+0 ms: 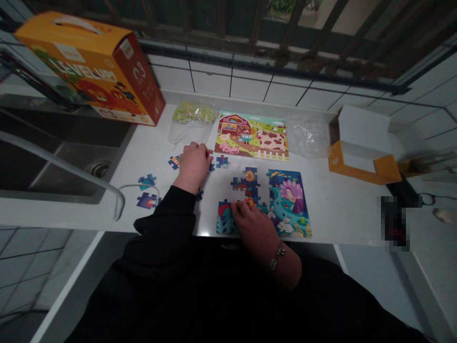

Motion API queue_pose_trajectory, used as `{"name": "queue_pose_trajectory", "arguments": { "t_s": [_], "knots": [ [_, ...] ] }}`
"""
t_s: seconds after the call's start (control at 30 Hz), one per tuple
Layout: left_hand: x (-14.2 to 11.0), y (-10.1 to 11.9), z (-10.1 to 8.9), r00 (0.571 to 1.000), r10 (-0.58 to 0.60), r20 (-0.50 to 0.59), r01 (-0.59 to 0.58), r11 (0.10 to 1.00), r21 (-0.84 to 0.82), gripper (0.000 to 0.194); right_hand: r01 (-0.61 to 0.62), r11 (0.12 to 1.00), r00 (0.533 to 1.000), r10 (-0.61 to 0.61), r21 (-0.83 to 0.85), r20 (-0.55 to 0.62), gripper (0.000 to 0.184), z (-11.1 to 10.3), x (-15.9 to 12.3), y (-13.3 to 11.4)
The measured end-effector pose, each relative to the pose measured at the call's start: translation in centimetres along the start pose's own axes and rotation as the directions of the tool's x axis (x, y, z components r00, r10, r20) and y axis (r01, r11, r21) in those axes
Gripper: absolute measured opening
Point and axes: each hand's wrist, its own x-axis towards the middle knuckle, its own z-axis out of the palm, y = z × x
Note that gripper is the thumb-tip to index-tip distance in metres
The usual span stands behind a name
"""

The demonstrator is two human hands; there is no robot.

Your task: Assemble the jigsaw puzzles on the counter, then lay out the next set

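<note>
On the white counter (335, 200) lies a partly joined peacock puzzle (285, 200). My right hand (252, 221) rests on its lower left part, fingers pressed down on the pieces. My left hand (193, 164) lies palm down among loose puzzle pieces (223, 162), its fingers curled over one or more of them; what is under the fingers is hidden. More loose pieces (147, 190) lie to the left. A finished farm puzzle (252, 136) sits behind.
An orange puzzle box (93, 66) stands at the back left beside a steel sink (71, 162) with a tap. A bag of pieces (193, 116), an empty plastic bag (309, 138) and an orange-and-white open box (362, 145) lie along the tiled wall.
</note>
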Motion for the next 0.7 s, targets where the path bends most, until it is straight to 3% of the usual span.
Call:
{"name": "queue_pose_trajectory", "arguments": {
  "t_s": [0.17, 0.27, 0.37, 0.43, 0.47, 0.57, 0.63, 0.7],
  "knots": [
    [0.8, -0.4, -0.2, 1.000, -0.027, -0.006, 0.027, 0.994, -0.103, 0.038, 0.014, 0.961, 0.994, 0.017, 0.276, -0.110, 0.048, -0.1, -0.5, 2.2],
    [0.7, -0.8, -0.7, 0.998, 0.045, -0.040, -0.052, 0.979, -0.198, 0.038, -0.034, 0.895, 0.969, 0.139, 0.445, -0.205, 0.037, 0.1, -0.8, 3.5],
    [-0.5, -0.3, -1.4, 0.988, 0.139, -0.061, -0.151, 0.918, -0.366, 0.028, -0.005, 0.831, 0.922, 0.220, 0.557, -0.319, 0.031, 0.0, -0.9, 4.6],
    [-2.0, 0.8, -1.6, 0.980, 0.197, -0.026, -0.176, 0.800, -0.574, 0.026, 0.015, 0.793, 0.893, 0.263, 0.609, -0.365, 0.028, -0.3, -0.8, 5.1],
    [-2.9, 1.6, -1.7, 0.972, 0.232, 0.025, -0.148, 0.697, -0.702, 0.032, 0.013, 0.771, 0.882, 0.291, 0.637, -0.370, 0.028, -0.6, -0.7, 5.4],
    [-5.8, 4.1, -1.4, 0.892, 0.401, 0.207, 0.045, 0.376, -0.925, 0.042, -0.015, 0.649, 0.875, 0.377, 0.761, -0.305, 0.033, -1.1, -0.2, 5.7],
    [-7.3, 5.3, -1.1, 0.839, 0.461, 0.289, 0.168, 0.286, -0.943, 0.043, -0.024, 0.540, 0.887, 0.399, 0.841, -0.231, 0.035, -1.3, 0.1, 5.9],
    [-8.3, 5.9, -0.6, 0.825, 0.455, 0.336, 0.245, 0.248, -0.937, 0.042, -0.023, 0.451, 0.897, 0.404, 0.892, -0.181, 0.032, -1.1, 0.3, 5.9]
  ]
}}
